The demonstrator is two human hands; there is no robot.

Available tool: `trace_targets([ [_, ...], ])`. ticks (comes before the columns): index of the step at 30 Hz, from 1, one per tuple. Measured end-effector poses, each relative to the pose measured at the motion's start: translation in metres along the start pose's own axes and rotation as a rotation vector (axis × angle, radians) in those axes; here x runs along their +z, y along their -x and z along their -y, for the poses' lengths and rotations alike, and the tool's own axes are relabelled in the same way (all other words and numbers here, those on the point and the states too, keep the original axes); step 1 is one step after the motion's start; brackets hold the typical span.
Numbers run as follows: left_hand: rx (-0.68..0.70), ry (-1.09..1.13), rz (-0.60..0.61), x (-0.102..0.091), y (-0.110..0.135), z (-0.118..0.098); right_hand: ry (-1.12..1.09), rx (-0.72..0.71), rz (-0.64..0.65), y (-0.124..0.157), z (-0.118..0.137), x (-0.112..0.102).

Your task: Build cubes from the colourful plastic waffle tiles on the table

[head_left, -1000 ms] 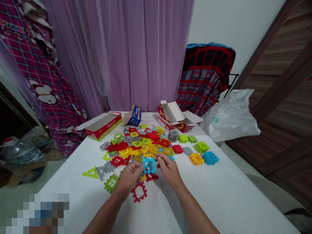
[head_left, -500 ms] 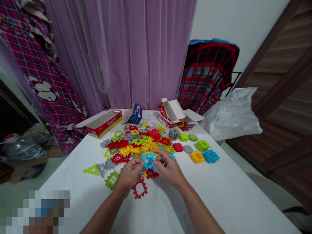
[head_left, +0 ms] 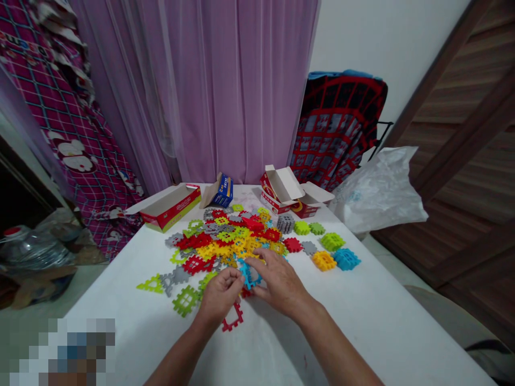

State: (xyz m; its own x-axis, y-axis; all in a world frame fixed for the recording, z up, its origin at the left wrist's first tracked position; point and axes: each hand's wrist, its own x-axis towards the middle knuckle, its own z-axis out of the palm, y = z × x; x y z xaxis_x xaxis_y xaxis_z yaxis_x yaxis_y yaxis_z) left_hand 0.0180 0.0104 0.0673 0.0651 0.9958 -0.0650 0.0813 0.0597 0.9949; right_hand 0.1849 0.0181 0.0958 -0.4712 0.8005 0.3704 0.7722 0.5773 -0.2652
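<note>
While two bare hands meet over the white table [head_left: 362,327], a blue piece [head_left: 245,276] with bumpy edges is held up between them, just in front of the big heap. The left hand [head_left: 220,294] pinches the piece's left side with thumb and finger. The right hand [head_left: 284,281] curls around the other side, thumb and finger spread apart; I can't tell if they grip it. Below the blue piece lies a red frame [head_left: 240,314], partly hidden by the left hand. A green square [head_left: 185,301] lies to the left. Behind the hands is the heap [head_left: 219,249] of red, yellow, green and gray pieces. Off to the right sit a yellow stack [head_left: 324,261] and a blue stack [head_left: 346,259], side by side. Farther back stands a blue box [head_left: 225,190].
</note>
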Motion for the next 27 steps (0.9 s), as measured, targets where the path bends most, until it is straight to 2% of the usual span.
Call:
trace_targets([
  [3,0.090,-0.087,0.030,-0.003,0.001,0.003,-0.028,0.019,0.055,0.001,-0.013,-0.011],
  [5,0.207,-0.237,-0.005,-0.008,0.002,0.007,-0.032,0.070,0.071,0.006,-0.035,-0.025],
  [7,0.351,-0.416,-0.088,-0.015,0.004,0.014,0.002,0.144,0.084,0.014,-0.072,-0.045],
  [10,0.538,-0.558,-0.208,-0.024,0.007,0.025,0.063,0.289,0.127,0.030,-0.144,-0.083],
  [13,0.628,-0.601,-0.261,-0.031,0.007,0.033,0.144,0.449,0.212,0.049,-0.214,-0.116],
  [16,0.682,-0.671,-0.241,-0.036,0.006,0.037,0.183,0.494,0.332,0.067,-0.255,-0.128],
  [18,0.730,-0.716,-0.227,-0.040,0.007,0.038,0.196,0.499,0.399,0.075,-0.266,-0.124],
  [21,0.784,-0.765,-0.249,-0.043,0.012,0.042,0.221,0.516,0.460,0.082,-0.269,-0.114],
  [27,0.783,-0.786,-0.243,-0.047,0.023,0.046,0.213,0.490,0.500,0.080,-0.268,-0.107],
])
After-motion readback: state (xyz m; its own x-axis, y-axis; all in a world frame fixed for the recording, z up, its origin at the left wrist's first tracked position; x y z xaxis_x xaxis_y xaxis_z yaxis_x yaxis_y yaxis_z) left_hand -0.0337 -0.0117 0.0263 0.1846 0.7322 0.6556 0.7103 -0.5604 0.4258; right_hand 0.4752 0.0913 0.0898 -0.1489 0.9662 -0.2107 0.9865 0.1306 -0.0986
